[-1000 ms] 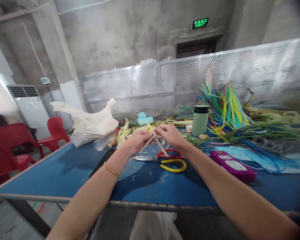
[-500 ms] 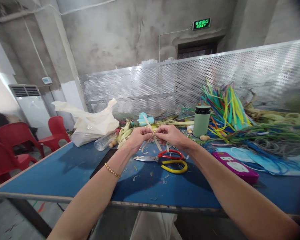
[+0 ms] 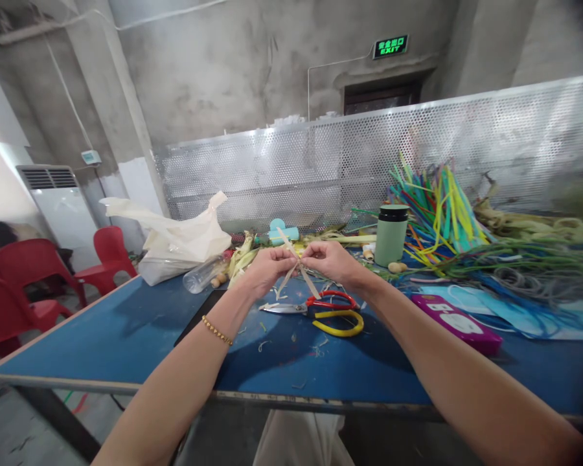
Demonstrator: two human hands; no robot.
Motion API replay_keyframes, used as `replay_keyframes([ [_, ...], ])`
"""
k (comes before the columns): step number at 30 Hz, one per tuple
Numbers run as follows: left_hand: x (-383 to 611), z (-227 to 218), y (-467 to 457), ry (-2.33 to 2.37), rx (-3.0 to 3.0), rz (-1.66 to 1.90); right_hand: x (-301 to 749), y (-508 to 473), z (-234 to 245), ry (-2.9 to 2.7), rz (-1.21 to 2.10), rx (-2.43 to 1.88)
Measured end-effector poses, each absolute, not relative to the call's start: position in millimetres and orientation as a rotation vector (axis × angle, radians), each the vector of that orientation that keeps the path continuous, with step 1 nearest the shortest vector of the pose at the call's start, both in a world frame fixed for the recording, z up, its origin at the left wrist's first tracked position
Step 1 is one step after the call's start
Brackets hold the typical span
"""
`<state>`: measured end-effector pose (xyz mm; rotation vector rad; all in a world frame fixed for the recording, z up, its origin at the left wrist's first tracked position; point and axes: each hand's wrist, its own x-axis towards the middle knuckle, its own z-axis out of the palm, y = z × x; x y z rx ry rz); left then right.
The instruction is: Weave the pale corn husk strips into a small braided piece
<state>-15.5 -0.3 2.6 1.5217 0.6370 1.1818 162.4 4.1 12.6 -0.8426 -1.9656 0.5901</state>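
Above the blue table (image 3: pixel 102 336), my left hand (image 3: pixel 266 268) and my right hand (image 3: pixel 329 262) meet fingertip to fingertip. Both pinch thin pale husk strips (image 3: pixel 298 266) that cross between them in an X shape. The strip ends stick out above and below my fingers. Just beneath my hands lie scissors (image 3: pixel 320 309) with one red and one yellow handle loop, flat on the table. A gold bead bracelet (image 3: pixel 216 329) circles my left wrist.
A green flask (image 3: pixel 390 235) stands behind my right hand. Coloured strips (image 3: pixel 437 207) and green cords are piled at right, with a purple case (image 3: pixel 457 321) in front. Corn husks (image 3: pixel 243 255), a clear bottle (image 3: pixel 201 274) and a white bag (image 3: pixel 175 239) lie at left. Red chairs (image 3: pixel 24 278) stand beyond the table.
My hands have drawn closer together around the crossed strips and risen slightly. The scissors and everything else on the table have stayed put.
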Motion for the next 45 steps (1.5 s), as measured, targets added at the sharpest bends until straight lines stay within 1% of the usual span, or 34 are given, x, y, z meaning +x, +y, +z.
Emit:
replay_keyframes([
  [5, -19.0, 4.9, -2.8, 0.647, 1.516, 0.990, 166.0, -2.1, 20.4, -2.083, 0.382, -0.848],
  [8, -19.9, 4.7, -3.5, 0.657, 1.569, 0.949, 168.2, -4.1, 23.5, -2.147, 0.226, -0.865],
  [11, -18.9, 3.5, -1.8, 0.694, 1.532, 1.015, 168.4, -4.4, 24.5, -2.137, 0.018, -0.876],
  [14, -16.5, 2.1, 1.2, 0.697, 1.462, 1.172, 166.9, -6.7, 26.3, -1.907, -0.319, -0.945],
  [15, -15.6, 1.6, 2.1, 0.688, 1.446, 1.235, 165.9, -7.9, 26.9, -1.833, -0.375, -0.958],
  [17, -13.4, 0.7, 3.0, 0.676, 1.428, 1.332, 162.8, -10.3, 26.9, -1.785, -0.313, -0.970],
  [19, -11.0, -0.3, 2.9, 0.670, 1.417, 1.393, 157.9, -11.8, 24.1, -1.839, -0.057, -0.991],
  [22, -8.2, -1.9, 1.3, 0.638, 1.408, 1.442, 149.5, -12.3, 16.0, -1.842, 0.436, -1.037],
  [23, -7.8, -2.3, 0.7, 0.625, 1.411, 1.446, 147.3, -12.3, 13.3, -1.821, 0.554, -1.032],
  [25, -7.4, -2.6, -0.3, 0.616, 1.417, 1.424, 144.1, -12.5, 9.6, -1.784, 0.687, -0.994],
  [28, -7.8, -1.8, -1.0, 0.615, 1.405, 1.393, 142.4, -13.1, 8.9, -1.757, 0.721, -0.943],
  [33, -7.5, -0.1, -2.0, 0.548, 1.467, 1.355, 142.3, -13.5, 11.8, -1.736, 0.668, -0.946],
  [40, -7.2, -1.6, -2.2, 0.455, 1.547, 1.378, 138.4, -19.3, 12.4, -1.708, 0.700, -0.937],
  [45, -5.3, -2.6, -0.2, 0.476, 1.472, 1.437, 138.9, -17.5, 11.3, -1.767, 0.596, -0.941],
])
